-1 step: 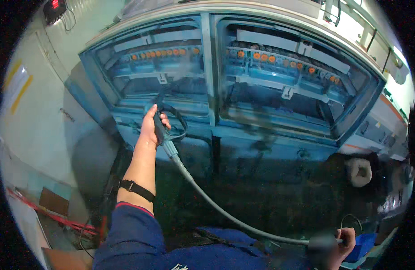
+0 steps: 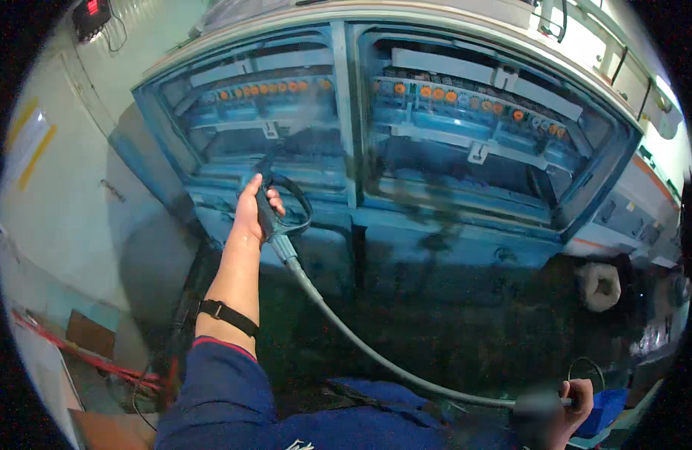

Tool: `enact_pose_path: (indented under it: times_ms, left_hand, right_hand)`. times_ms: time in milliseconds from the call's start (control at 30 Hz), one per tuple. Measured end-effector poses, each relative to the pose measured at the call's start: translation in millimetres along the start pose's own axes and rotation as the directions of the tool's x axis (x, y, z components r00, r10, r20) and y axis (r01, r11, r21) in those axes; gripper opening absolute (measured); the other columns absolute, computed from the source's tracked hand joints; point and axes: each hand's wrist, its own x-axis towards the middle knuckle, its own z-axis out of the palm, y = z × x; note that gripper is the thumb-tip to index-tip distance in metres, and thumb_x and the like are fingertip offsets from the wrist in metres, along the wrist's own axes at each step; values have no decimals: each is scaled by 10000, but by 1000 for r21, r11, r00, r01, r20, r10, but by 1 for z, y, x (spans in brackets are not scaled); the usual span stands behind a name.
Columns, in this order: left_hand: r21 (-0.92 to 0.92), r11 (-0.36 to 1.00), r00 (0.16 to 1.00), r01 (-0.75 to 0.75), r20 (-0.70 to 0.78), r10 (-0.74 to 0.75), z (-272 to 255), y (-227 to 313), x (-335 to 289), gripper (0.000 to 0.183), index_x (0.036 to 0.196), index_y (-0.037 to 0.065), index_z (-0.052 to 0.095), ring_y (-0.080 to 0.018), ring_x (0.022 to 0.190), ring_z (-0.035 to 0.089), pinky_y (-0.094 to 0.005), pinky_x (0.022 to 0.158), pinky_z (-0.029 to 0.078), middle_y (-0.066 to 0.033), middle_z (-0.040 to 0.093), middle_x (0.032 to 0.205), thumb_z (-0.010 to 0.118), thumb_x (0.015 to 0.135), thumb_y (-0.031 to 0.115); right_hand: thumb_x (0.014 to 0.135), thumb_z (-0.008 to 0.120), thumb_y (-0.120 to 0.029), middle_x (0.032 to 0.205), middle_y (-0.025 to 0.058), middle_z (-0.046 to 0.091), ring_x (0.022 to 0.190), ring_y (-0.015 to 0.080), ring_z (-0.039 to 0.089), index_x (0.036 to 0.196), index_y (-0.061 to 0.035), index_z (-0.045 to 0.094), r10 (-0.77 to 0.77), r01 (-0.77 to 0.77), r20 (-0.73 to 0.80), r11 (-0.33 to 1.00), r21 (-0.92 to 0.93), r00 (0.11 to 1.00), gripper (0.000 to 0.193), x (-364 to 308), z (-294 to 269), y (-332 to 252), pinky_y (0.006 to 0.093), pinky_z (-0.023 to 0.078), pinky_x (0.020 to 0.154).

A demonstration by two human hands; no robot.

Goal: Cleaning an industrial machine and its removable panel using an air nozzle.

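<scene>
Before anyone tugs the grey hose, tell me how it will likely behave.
The grey hose probably bends springily rather than flopping: it runs in one smooth curve without visible kinks. A tug would likely carry to the dark handle in the left hand, since the hose joins its lower end. Pushed mid-length, it may bow further, being long and slim.

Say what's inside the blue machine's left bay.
Left bay: a row of orange round parts, a pale bar above, a pale notched bracket below. The hose gun in the left hand covers part of its lower edge; whatever lies deeper is too dark to tell.
</scene>
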Motion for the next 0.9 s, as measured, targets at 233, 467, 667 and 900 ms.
enact_pose_path:
  times_ms: [233,467,667,900]
  left_hand:
    - [-102,995,1000,21,1,-21,37,-60,-72,375,931,89,523,-145,604,541,-322,576,484,1,556,731,643,956,444]
    - [-118,993,1000,-2,25,5,73,-102,-116,384,896,88,520,-146,602,536,-325,584,478,4,548,724,622,967,451]
    - [-167,983,996,-77,-64,67,96,-103,-127,379,856,94,526,-148,593,530,-324,571,473,3,534,699,623,966,444]
    - [-125,986,994,-107,-22,105,125,-122,-102,399,804,96,503,-188,540,531,-378,536,495,-32,542,652,603,975,443]
  right_hand:
    - [949,679,-93,781,-14,476,664,81,422,882,-39,551,-96,97,29,995,-9,995,154,8,-66,66,246,349,588]
    - [951,679,-103,829,6,502,744,90,459,917,-31,561,-94,94,15,995,20,995,142,27,-123,111,228,383,672]
    - [909,716,-83,854,25,534,780,113,503,930,-17,583,-137,136,6,989,63,991,150,37,-146,125,252,413,696]
    - [961,658,1,1024,111,696,909,166,655,1088,26,647,-144,130,44,965,229,989,130,38,-158,124,277,518,828]
